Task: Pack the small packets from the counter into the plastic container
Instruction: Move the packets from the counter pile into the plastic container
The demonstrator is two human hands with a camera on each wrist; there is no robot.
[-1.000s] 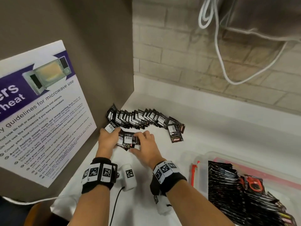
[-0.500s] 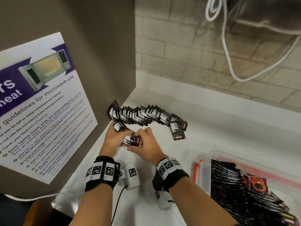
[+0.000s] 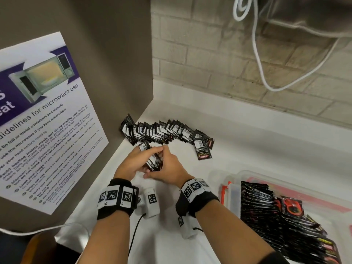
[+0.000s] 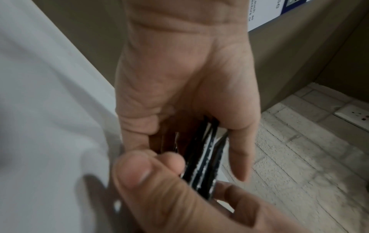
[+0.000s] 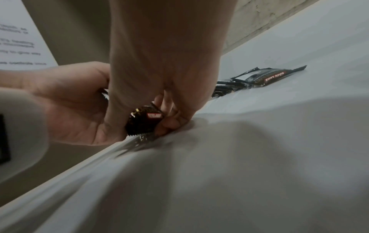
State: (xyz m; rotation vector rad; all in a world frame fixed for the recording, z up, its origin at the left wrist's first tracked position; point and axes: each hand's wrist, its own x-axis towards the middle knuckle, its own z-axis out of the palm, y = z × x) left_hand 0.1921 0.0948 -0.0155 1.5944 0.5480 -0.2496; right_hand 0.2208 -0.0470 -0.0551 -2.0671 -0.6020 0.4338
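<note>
Squaring up a small stack of packets (image 3: 153, 161), pinched edgewise between left hand (image 3: 133, 161) and right hand (image 3: 167, 168) just left of the plastic container (image 3: 253, 175); best tapped flush on counter (image 3: 247, 149) before carrying across.

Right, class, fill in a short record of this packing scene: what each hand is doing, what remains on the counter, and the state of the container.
left hand: grips a small stack of black foil packets
right hand: holds the same stack from the other side
white counter: a row of black packets lies near the corner
clear plastic container: already holds many black packets, at the person's right
brown side panel: bears a microwave guidelines poster
</note>
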